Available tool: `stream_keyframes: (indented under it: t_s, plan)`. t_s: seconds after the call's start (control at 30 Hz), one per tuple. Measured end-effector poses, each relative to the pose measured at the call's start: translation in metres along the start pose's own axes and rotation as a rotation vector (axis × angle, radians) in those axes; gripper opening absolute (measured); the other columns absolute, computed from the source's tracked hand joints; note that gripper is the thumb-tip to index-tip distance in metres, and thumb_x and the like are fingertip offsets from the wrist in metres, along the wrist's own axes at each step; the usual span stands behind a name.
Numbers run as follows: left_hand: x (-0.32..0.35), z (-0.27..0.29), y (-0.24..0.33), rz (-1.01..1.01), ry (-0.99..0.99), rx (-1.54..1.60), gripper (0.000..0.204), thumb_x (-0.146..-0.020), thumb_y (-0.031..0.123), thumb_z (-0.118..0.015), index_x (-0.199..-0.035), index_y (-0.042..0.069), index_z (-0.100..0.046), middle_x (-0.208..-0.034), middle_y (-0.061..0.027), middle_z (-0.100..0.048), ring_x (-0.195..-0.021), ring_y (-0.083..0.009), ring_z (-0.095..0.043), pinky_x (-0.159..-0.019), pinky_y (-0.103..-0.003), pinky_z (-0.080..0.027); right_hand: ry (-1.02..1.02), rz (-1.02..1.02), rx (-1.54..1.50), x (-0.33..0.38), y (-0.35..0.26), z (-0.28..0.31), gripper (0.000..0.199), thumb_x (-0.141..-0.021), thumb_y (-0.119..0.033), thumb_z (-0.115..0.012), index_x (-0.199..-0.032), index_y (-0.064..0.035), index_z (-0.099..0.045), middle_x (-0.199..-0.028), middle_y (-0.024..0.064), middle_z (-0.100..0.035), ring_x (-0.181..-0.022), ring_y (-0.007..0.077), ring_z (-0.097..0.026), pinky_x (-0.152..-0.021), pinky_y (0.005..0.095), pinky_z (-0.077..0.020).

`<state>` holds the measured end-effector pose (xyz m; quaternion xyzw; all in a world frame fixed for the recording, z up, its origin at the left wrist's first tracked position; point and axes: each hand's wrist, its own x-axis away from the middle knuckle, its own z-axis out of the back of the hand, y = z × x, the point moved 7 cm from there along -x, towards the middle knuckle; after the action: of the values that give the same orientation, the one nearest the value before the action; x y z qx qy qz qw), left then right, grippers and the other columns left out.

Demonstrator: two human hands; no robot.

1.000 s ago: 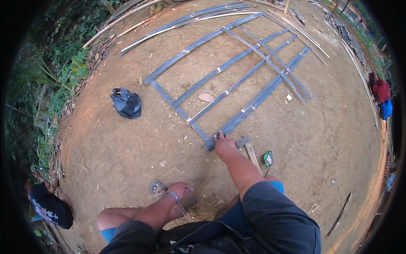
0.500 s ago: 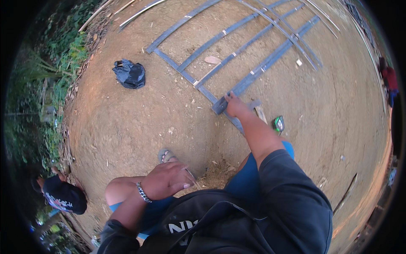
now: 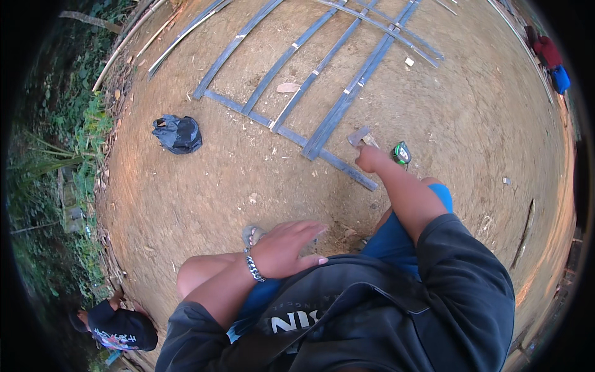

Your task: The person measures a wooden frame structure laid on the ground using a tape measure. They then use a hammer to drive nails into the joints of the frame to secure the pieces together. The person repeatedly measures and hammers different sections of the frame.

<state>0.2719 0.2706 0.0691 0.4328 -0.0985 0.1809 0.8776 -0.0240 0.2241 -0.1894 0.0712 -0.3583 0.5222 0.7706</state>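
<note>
My right hand (image 3: 372,159) reaches down right of the slat frame, its fingers curled and mostly hidden beneath it. Just beyond it on the dirt is a tool with a flat grey head (image 3: 357,136) and a pale wooden part (image 3: 370,141); whether I grip it is hidden. My left hand (image 3: 288,248) hovers before my body over my knees, palm down, fingers stretched and thumb apart. Ahead lies a frame of dark grey slats (image 3: 285,131), several long ones set across a shorter one. Close by my right hand rests a green and black tape measure (image 3: 401,152).
A black plastic bag (image 3: 178,134) lies left of the frame. Long poles (image 3: 130,46) edge the far left, beside plants (image 3: 49,155). Another person (image 3: 121,325) crouches at lower left; a person in red (image 3: 548,53) is far right. A stick (image 3: 525,232) lies on the right.
My right hand has left the near end of a slat and moved right, to the grey-headed tool. My left hand has shifted right and up. The view has shifted.
</note>
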Motion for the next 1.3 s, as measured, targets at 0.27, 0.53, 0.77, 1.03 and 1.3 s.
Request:
stream_keyframes:
  t_s: [0.27, 0.53, 0.77, 1.03, 1.3]
  plan:
    - [-0.010, -0.009, -0.003, -0.021, -0.058, 0.007, 0.070, -0.095, 0.047, -0.068, -0.147, 0.004, -0.052, -0.146, -0.0214, -0.056, -0.136, -0.0382, -0.053, -0.115, -0.047, -0.041, -0.179, 0.027, 0.144, 0.036, -0.045, -0.062, 0.042, -0.093, -0.014, -0.057, -0.134, -0.0056, -0.065, -0.133, 0.0174, -0.068, -0.122, 0.0343, -0.066, -0.101, 0.0449, -0.0545]
    - [-0.012, -0.016, -0.012, -0.004, -0.090, 0.029, 0.070, -0.094, 0.047, -0.071, -0.144, 0.001, -0.053, -0.145, -0.0213, -0.057, -0.134, -0.0389, -0.054, -0.114, -0.045, -0.042, -0.173, -0.034, -0.020, 0.025, -0.035, -0.085, 0.042, -0.095, -0.013, -0.055, -0.135, -0.0030, -0.063, -0.143, 0.0218, -0.058, -0.127, 0.0384, -0.062, -0.108, 0.0470, -0.0500]
    - [-0.018, -0.018, -0.014, 0.031, -0.142, 0.058, 0.068, -0.094, 0.046, -0.070, -0.142, 0.000, -0.056, -0.143, -0.0211, -0.058, -0.133, -0.0385, -0.055, -0.113, -0.045, -0.043, -0.036, -0.142, -0.037, 0.031, -0.012, -0.076, 0.051, -0.096, -0.016, -0.054, -0.146, -0.0035, -0.050, -0.146, 0.0242, -0.053, -0.130, 0.0392, -0.058, -0.109, 0.0480, -0.0481]
    - [-0.024, -0.031, -0.022, 0.015, -0.088, 0.057, 0.070, -0.094, 0.048, -0.069, -0.144, 0.001, -0.055, -0.142, -0.0208, -0.059, -0.132, -0.0372, -0.056, -0.111, -0.046, -0.044, -0.063, -0.175, -0.021, 0.017, -0.001, -0.088, 0.044, -0.097, -0.013, -0.054, -0.140, -0.0033, -0.053, -0.142, 0.0239, -0.056, -0.129, 0.0406, -0.060, -0.108, 0.0471, -0.0491]
    - [-0.001, 0.092, -0.050, 0.441, 0.174, -0.138, 0.069, -0.094, 0.046, -0.073, -0.148, 0.006, -0.054, -0.149, -0.0215, -0.056, -0.137, -0.0383, -0.054, -0.117, -0.046, -0.041, -0.047, -0.089, -0.284, 0.000, -0.071, -0.061, 0.053, -0.093, -0.022, -0.063, -0.142, -0.0029, -0.053, -0.143, 0.0239, -0.056, -0.132, 0.0401, -0.057, -0.110, 0.0470, -0.0489]
